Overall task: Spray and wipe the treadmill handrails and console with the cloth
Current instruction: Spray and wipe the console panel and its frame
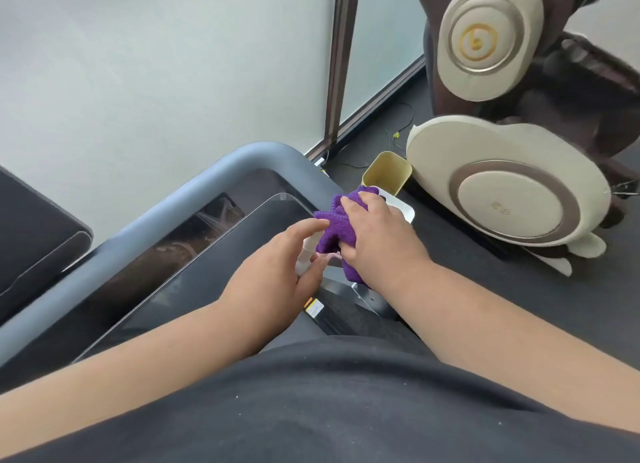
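A grey-blue handrail (194, 189) curves round the treadmill's dark glossy console (194, 275). My right hand (377, 237) grips a bunched purple cloth (337, 230) at the rail's right end, just beyond the console's corner. My left hand (277, 272) holds a white spray bottle (305, 255) right beside the cloth, forefinger stretched out towards it. Most of the bottle is hidden behind my left hand.
A beige and brown massage chair (502, 192) fills the right side. A small yellow bin (386, 173) stands on the dark floor between it and the treadmill. Frosted glass panels (156, 64) with a brown frame post (341, 57) stand behind. Another dark machine (31, 227) sits at the left edge.
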The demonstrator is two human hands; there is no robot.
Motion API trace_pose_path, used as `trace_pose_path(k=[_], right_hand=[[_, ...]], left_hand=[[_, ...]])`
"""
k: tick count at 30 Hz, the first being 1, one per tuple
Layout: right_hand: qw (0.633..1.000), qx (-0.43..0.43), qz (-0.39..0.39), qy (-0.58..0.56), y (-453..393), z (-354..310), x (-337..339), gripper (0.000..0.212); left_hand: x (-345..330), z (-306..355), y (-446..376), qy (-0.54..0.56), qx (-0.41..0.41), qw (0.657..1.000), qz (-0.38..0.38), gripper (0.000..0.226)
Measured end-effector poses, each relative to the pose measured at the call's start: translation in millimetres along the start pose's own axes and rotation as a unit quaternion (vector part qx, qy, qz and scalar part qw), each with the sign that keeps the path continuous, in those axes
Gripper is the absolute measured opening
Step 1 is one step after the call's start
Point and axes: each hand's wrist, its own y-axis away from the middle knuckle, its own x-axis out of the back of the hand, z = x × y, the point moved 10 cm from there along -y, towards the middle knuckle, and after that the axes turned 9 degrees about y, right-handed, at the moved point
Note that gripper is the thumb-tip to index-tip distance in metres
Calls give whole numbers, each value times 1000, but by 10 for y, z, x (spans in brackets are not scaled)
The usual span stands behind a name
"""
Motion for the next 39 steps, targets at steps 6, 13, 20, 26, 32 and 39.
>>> trace_pose_path(k=[6,13,20,26,32,39], right_hand=[[996,-87,-1,-13,670,431,-124,75],[992,-99,27,-74,716,427,-49,67],[990,9,128,-65,-212,-540,404,66],[996,-33,77,22,-397,-450,87,74],[991,-84,100,30,216,-24,30,67],[983,-158,78,43,884,246,-62,63]], left_hand=[[-17,5,78,-15,-42,997,-65,46],[259,-228,328,-23,-70,994,-75,48],[510,-340,485,-34,-71,995,-57,49],[549,-385,580,-35,-79,995,-51,48],[496,-346,667,-38,-85,993,-74,49],[593,-259,799,-43,-88,992,-84,68]])
